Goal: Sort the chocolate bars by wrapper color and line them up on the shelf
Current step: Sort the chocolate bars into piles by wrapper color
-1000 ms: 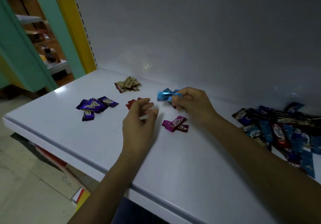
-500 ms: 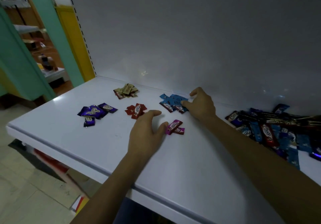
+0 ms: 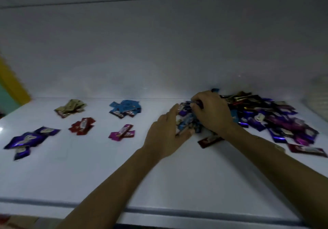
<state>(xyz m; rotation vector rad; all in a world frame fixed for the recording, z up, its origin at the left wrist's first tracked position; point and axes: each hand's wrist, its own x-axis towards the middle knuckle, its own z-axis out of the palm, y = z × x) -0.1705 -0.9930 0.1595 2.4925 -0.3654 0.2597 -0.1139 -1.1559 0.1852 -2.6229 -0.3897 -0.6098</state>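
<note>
Shelf point(image 3: 159, 175): carrying sorted groups on the left and an unsorted heap point(image 3: 269, 120) on the right.
Groups: gold point(image 3: 70, 108) and blue point(image 3: 126, 108) lying at the back; purple point(image 3: 30, 138), red point(image 3: 82, 126) and pink point(image 3: 122, 132) lying in front, kept apart so colours are not mixing.
Left hand point(image 3: 166, 132): fingers nearly straight, pressing the heap's left edge, probably steadying it.
Right hand point(image 3: 211, 113): fingers curling round a dark bar point(image 3: 197, 102) there, apparently picking out the next one; blur is hiding its colour.

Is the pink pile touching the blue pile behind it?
Apart. Head view shows bare white shelf between the pink pile and the blue pile.
</note>
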